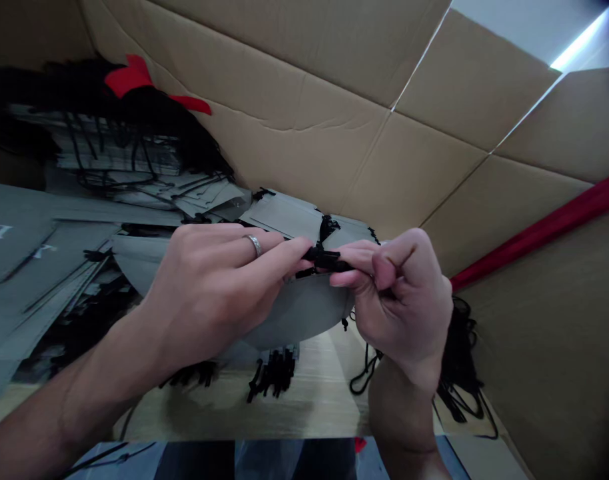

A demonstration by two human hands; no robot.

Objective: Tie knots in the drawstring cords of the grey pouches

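Observation:
My left hand (pixel 219 287), with a ring on one finger, is closed at the upper edge of a grey paper piece (pixel 304 310) that looks like a flat bag. Its fingertips pinch a black cord (pixel 327 259) at that edge. Opposite it, my right hand (pixel 404 300) has its fingers curled and pinches the same dark cord between thumb and forefinger. The knot or loop between the fingertips is too small to make out fully. Behind my hands lie more grey bags (pixel 284 212) with black cord ends.
Stacked grey bags with black cords (pixel 119 150) fill the left, topped by a red strip (pixel 129 80). Cardboard walls (pixel 294 87) enclose the wooden table (pixel 314 400). Loose black cords (pixel 459 367) lie at right, below a dark red band (pixel 539 227).

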